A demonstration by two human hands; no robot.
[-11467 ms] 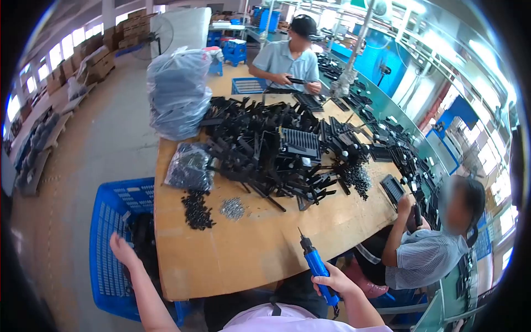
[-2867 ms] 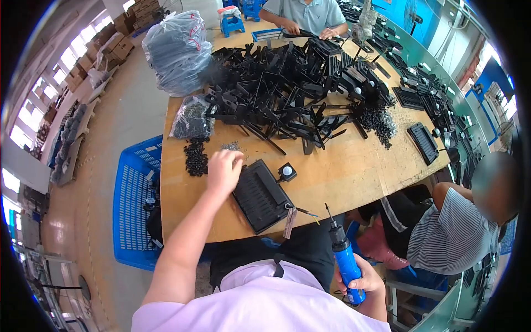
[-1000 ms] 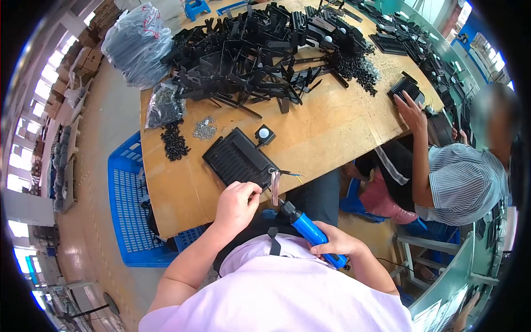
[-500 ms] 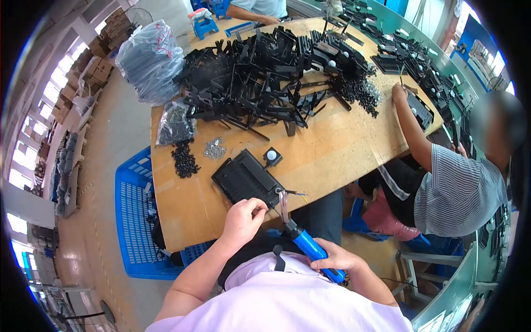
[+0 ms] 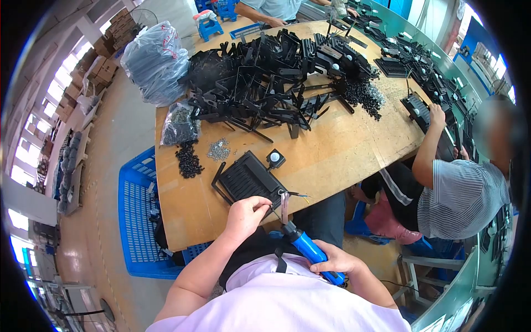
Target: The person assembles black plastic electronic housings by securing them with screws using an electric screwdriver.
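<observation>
My left hand point(image 5: 244, 218) is at the near corner of a black finned housing point(image 5: 249, 178), thumb and forefinger pinched around something too small to make out. A black bracket point(image 5: 221, 187) stands along the housing's left side. Beside its far right edge is a small black sensor with a white dome point(image 5: 275, 159). Wires point(image 5: 297, 194) come out at its right corner. My right hand point(image 5: 335, 258) is wrapped round a blue electric screwdriver point(image 5: 310, 247), whose tip end points up and left toward the housing's near corner.
Black brackets point(image 5: 260, 77) are heaped across the wooden table point(image 5: 332, 160). Black screws point(image 5: 188, 160) and silver washers point(image 5: 218, 150) lie at the left. A blue basket point(image 5: 133, 221) stands left of the table. A co-worker point(image 5: 464, 191) sits at the right; another point(image 5: 271, 10) is across.
The bracket now stands out farther from the housing's left side. My hands have barely moved. The co-worker at the right has moved a hand and turned the housing there.
</observation>
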